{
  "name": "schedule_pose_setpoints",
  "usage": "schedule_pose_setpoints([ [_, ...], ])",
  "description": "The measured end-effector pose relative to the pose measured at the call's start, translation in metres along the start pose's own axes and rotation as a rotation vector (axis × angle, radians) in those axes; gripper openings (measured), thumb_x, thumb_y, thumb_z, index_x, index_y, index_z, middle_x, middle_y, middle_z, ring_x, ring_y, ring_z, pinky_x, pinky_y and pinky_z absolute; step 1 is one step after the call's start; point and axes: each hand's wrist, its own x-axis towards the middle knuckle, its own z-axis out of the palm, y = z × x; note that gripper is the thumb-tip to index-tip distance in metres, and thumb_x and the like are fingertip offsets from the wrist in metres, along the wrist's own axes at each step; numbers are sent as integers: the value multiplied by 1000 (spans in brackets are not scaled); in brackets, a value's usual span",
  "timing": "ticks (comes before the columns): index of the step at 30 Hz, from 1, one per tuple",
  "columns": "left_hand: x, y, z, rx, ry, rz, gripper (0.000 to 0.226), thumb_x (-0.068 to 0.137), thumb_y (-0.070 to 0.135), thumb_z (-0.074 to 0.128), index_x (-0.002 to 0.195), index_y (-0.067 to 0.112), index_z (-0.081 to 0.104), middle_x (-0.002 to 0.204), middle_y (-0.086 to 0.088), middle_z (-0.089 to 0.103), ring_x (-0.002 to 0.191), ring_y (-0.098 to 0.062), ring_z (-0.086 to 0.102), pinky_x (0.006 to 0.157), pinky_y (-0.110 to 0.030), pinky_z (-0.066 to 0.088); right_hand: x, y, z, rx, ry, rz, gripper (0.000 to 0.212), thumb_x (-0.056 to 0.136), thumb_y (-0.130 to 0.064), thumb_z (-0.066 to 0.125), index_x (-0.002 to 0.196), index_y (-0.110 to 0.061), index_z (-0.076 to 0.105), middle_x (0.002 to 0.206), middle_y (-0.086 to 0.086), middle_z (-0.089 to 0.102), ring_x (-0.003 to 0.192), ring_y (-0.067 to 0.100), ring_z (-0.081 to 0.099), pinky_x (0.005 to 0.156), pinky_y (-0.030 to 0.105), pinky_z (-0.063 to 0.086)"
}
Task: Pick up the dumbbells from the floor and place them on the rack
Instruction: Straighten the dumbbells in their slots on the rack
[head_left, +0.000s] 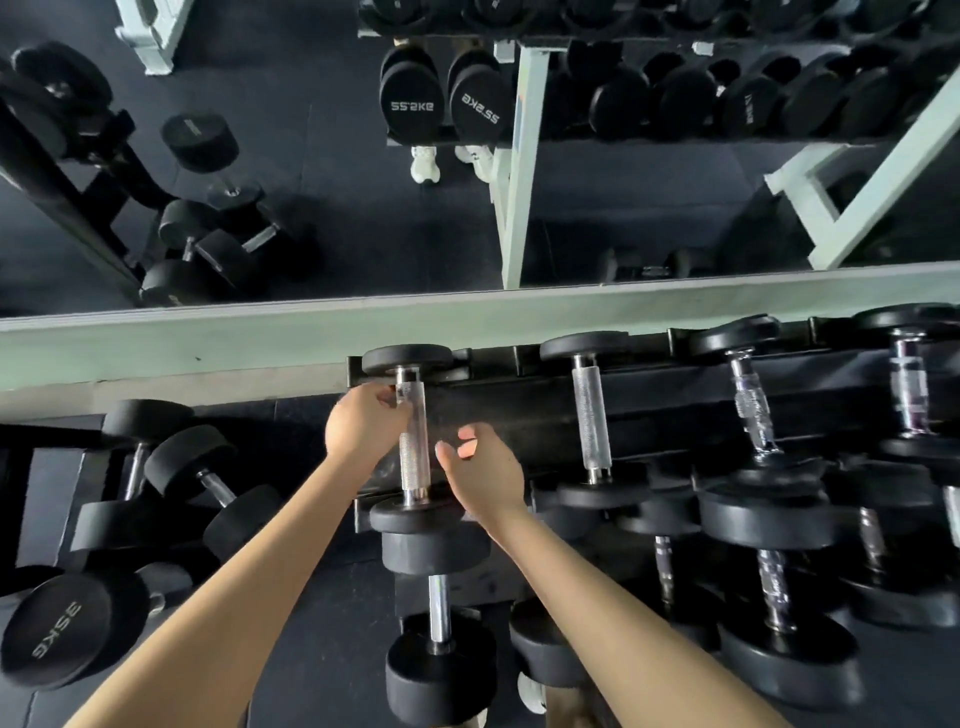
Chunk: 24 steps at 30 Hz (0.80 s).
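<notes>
At lower left, nearest: 35KG dumbbell (57, 629), end face up. Farther in, dumbbell (413, 441) lies across top tier of rack (493, 410), plates on both rails. Left hand (363, 423) curls fingers round far part of its knurled handle. Right hand (483, 467) just beside handle, apart, fingers loosely spread. Beyond rack, mirror (363, 234).

My feed runs dim with a cool bluish cast; the black floor (322, 649) and weights (436, 551) swallow most detail. The bare forearms (234, 571) are the brightest things, evenly lit, their shadows soft. Chrome glints on the dumbbell handle (414, 452) at centre. Toward three o'clock a second handle (753, 415) smears with motion blur. The wide lens bows the pale ledge (208, 332) and stretches the corners; the mirror (363, 234) at twelve o'clock looks soft.
</notes>
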Motion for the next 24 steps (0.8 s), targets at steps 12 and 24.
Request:
schedule_pose_setpoints([
  [12,-64,119,74,-34,64,322,20,87,18,56,101,14,71,102,-4,70,94,-22,63,74,-25,41,-17,109,-184,18,341,78,27,92,-30,56,111,-12,64,108,3,69,103,22,63,83,29,45],
  [24,-96,272,263,-242,-102,57,37,91,32,56,115,5,64,113,-11,70,106,-29,63,91,-33,49,46,208,-321,-175,112,-12,45,96,-39,48,128,-8,52,122,7,65,115,24,60,84,28,42],
])
